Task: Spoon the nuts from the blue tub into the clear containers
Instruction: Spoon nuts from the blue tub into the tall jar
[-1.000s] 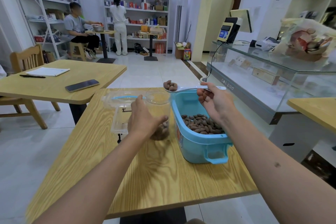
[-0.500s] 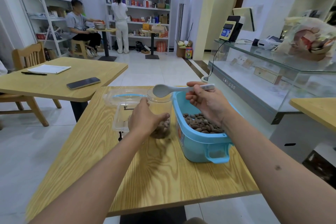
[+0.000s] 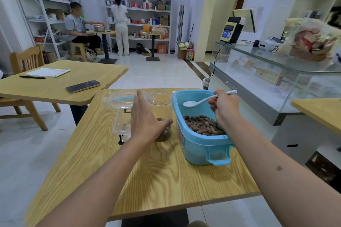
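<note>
at the far right corner of the table [image 3: 166, 180]: blue tub [image 3: 201, 145] is sitting, long axis running from the near edge to the far edge.
right hand [image 3: 224, 106]: hovering over the tub, fingers curling round and pinching the handle of the white spoon [image 3: 198, 101].
spoon: bowl is showing empty, pointing left toward the jar, handle running right past the hand, hanging above the nuts and apart from them.
key relation: nuts [image 3: 203, 125] are lying just below and slightly nearer than the spoon bowl; right hand is the nearer one, so the next scoop is looking like a short dip down.
left hand [image 3: 145, 121]: fingers straight and spread, palm beside the clear jar [image 3: 160, 106], thumb reaching across its lower front; cannot tell if it is pressing or just touching.
clear jar: standing upright just left of the tub, touching or almost touching it, holding a shallow layer of nuts at the bottom, mostly unfilled.
other clear containers [image 3: 122, 114]: lying left of the jar behind the left hand, looking empty.
progress: judging early, tub is holding far more nuts than the jar.
</note>
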